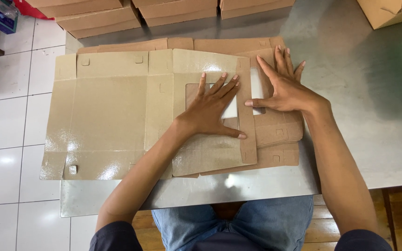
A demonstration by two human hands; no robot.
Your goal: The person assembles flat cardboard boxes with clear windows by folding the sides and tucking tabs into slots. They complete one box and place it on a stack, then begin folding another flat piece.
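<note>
1. Blue-jeaned knees (238, 223) sit lowest in the head view, closest to the camera, under the near edge of a grey metal tabletop (373, 116).

2. Head view, left hand (212, 109): it lies flat, palm down, on a glossy tan die-cut carton blank (108, 116). Its fingers (229, 86) are spread wide and grip nothing; they press around a rectangular window cut-out (192, 93) in the blank, with the thumb reaching toward the panel's right edge.

3. Head view, right hand (282, 88): also flat and palm down, fingers fanned wide, holding nothing. It rests just beyond the left hand's fingertips, on a stack of matte brown blanks (275, 135) lying under and to the right of the glossy one. The thumb points back at the left hand, nearly touching the folded strip (246, 111) between them.

4. Progress, as a judgement: the glossy blank is still almost wholly flat. Its wide panels stretch away to the left of the left wrist and overhang the tabletop edge above white floor tiles (5, 139). Only the narrow strip by the right thumb looks creased over. No walls stand up and no tabs are locked, so nearly all folding appears left to do.

5. Beyond both sets of fingertips, at the far edge, sit stacks of flat brown cartons (117, 16).
</note>
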